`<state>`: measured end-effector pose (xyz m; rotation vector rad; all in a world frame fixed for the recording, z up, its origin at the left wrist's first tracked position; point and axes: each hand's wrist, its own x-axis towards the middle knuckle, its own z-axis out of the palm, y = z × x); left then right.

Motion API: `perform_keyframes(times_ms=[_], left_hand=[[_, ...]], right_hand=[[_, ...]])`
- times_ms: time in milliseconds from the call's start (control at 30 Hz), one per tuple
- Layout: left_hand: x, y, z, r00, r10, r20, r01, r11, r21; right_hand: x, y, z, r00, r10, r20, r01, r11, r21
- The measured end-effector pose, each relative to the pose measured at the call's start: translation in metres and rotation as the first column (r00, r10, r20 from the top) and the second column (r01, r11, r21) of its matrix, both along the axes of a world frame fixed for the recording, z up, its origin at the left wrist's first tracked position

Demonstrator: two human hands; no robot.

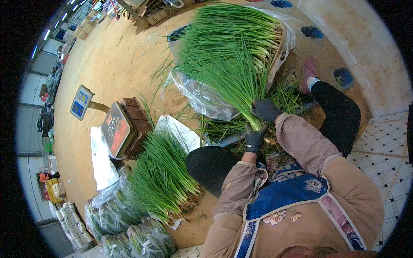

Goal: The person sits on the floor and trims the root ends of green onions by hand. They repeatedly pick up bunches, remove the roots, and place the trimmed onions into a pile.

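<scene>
My gloved left hand (255, 138) is closed round the lower, root end of a bunch of green onions (237, 84). Just above it, my gloved right hand (265, 110) is against the same bunch's stems; its fingers are partly hidden, and the leaves fan out away from me. Beyond the bunch lies a large heap of green onions (222, 35), roots to the right, on clear plastic sheeting (206, 100). Loose leaves and trimmings (287, 96) lie beneath and around my hands. A smaller pile of green onions (161, 180) rests on the floor by my left knee.
A digital scale (116, 129) with a display (81, 102) stands at the left beside a brown plastic crate (137, 113). White sheets (102, 158) lie near it. Several plastic-bagged green onion bundles (148, 238) sit at the lower left. A pale ledge (361, 45) curves along the right.
</scene>
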<state>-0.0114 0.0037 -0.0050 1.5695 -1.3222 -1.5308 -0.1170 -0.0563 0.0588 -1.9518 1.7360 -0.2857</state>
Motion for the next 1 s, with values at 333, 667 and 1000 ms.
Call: perform_keyframes(times_ms=[333, 667, 1000], left_hand=[[-0.003, -0.002, 0.025, 0.984, 0.064, -0.164, -0.051, 0.996, 0.079], [0.005, -0.009, -0.019, 0.826, 0.262, -0.498, -0.127, 0.949, 0.289], [0.01, -0.01, -0.017, 0.749, 0.288, -0.597, -0.056, 0.925, 0.375]], right_hand=[[-0.013, 0.008, -0.02, 0.99, -0.021, 0.14, 0.023, 1.0, -0.01], [-0.019, 0.026, -0.039, -0.019, -0.59, 0.807, 0.012, 0.807, 0.591], [-0.078, 0.035, -0.033, -0.635, -0.459, 0.621, -0.371, 0.887, 0.276]])
